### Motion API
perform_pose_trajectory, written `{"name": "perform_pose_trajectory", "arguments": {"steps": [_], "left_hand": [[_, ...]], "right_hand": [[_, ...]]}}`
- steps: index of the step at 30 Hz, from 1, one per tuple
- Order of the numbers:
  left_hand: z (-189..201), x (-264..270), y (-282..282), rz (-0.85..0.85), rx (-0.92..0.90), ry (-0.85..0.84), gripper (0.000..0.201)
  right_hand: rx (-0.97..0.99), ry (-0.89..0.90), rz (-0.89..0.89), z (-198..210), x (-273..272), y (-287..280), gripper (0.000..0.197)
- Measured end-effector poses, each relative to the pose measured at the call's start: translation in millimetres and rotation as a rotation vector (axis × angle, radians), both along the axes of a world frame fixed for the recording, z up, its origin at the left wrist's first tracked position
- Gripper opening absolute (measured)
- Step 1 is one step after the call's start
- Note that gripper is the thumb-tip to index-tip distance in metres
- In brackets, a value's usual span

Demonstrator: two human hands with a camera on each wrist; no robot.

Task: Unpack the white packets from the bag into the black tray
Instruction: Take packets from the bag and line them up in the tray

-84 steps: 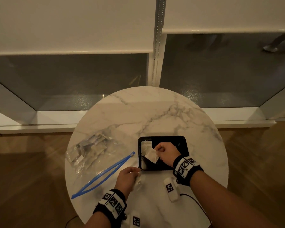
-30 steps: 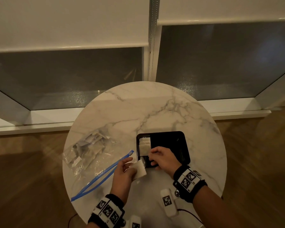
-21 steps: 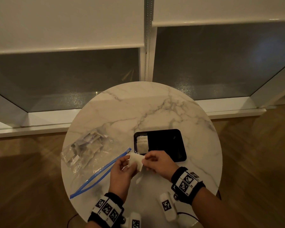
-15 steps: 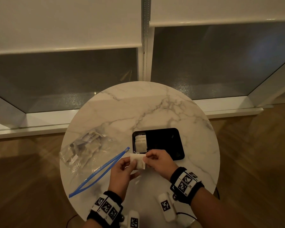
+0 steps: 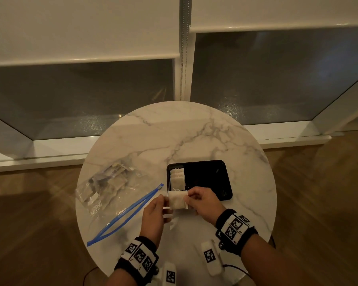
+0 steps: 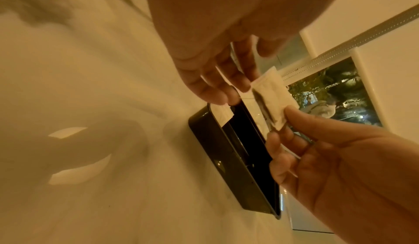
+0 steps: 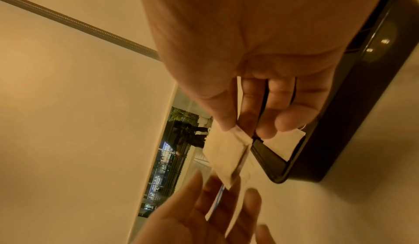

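Both hands hold one white packet (image 5: 177,199) just in front of the black tray (image 5: 207,178), above the marble surface (image 5: 194,137). The right hand (image 5: 203,201) has a narrow grip — thumb and fingertip pinching the packet's right edge. The left hand (image 5: 156,207) pinches the opposite edge; its lower fingers lie loose.

Change: 2.8 s ago the right hand was inside the tray setting down a packet while the left hand held another near the surface's front edge. The right hand has since withdrawn to meet the left, and the packet has been raised between them — a hand-over is probably under way.

Status: at least two packets (image 5: 177,178) lie in the tray's left end. The clear bag (image 5: 103,188) lies open, well left of the tray, with more packets inside. The task is judged at an early stage.
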State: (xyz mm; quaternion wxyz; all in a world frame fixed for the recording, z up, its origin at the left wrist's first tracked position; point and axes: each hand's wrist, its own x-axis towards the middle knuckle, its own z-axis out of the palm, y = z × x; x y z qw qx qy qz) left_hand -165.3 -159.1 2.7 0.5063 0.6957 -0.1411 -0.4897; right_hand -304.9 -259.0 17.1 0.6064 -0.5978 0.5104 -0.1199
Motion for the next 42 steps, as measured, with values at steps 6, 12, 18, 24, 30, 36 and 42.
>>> {"name": "perform_pose_trajectory", "arguments": {"steps": [6,12,18,24,30,36,42], "left_hand": [[-33.9,6.2,-12.0,-0.008,0.219,-0.221,0.008],[-48.8,9.0,-26.0,-0.062,0.298,-0.242,0.028],[-48.2,13.3,-31.5,-0.087,0.315,-0.297,0.017],[-50.5,15.8,-34.8,-0.131,0.314,-0.365,0.013],[-51.7,16.4,-33.7,-0.149,0.315,-0.388,0.013],[-51.2,15.5,-32.4,-0.156,0.296,-0.388,0.013],[-50.5,16.3,-33.2,-0.166,0.288,-0.381,0.014]], "right_hand": [[-0.023,0.088,-0.153,-8.2,0.2,-31.4,0.006],[0.038,0.186,-0.246,-17.9,11.5,-73.7,0.006],[0.196,0.279,-0.052,-28.7,30.9,-94.2,0.017],[0.223,0.366,-0.097,-46.4,53.8,-93.4,0.023],[0.155,0.511,0.033,-56.9,63.3,-93.1,0.022],[0.116,0.598,0.147,-56.3,66.4,-97.6,0.013],[0.092,0.624,0.185,-56.2,67.9,-97.8,0.014]]}}
